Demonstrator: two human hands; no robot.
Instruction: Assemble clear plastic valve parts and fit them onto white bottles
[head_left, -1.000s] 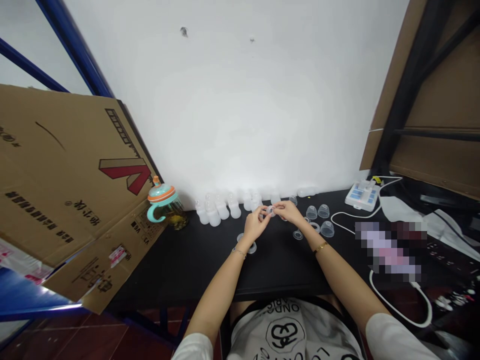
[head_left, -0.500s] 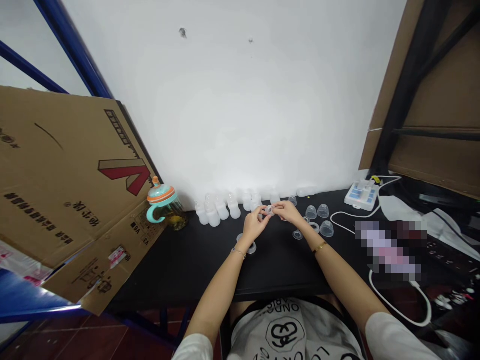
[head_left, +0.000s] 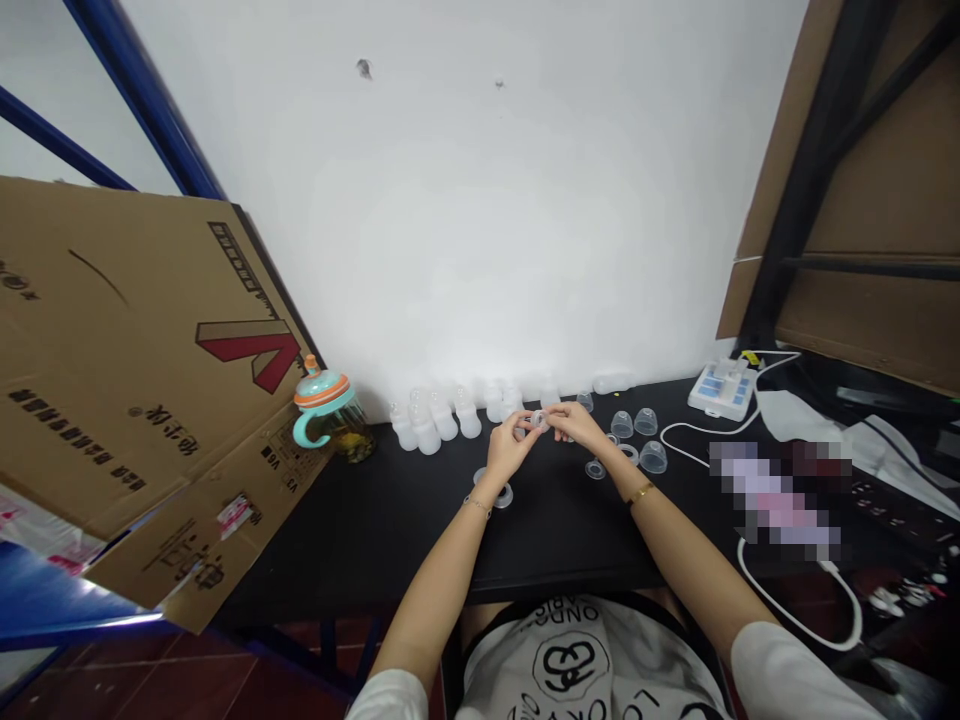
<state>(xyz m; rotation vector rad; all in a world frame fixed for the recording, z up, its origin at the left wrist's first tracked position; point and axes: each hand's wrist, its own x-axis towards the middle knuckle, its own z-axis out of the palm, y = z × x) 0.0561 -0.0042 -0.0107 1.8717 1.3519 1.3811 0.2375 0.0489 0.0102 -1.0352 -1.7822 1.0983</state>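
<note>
Left hand point(head_left: 511, 447), right hand point(head_left: 576, 423) together, pinching transparent ring point(head_left: 538, 420); table edge point(head_left: 562, 586) well below.

A small clear plastic ring point(head_left: 538, 420) is held up off the black worktop point(head_left: 375, 550), pinched between the left hand point(head_left: 510, 447) and the right hand point(head_left: 574, 422). It's round and see-through, with a hole through the middle, and the fingers cover part of it. It sits above the worktop's back edge, about midway along.
</note>
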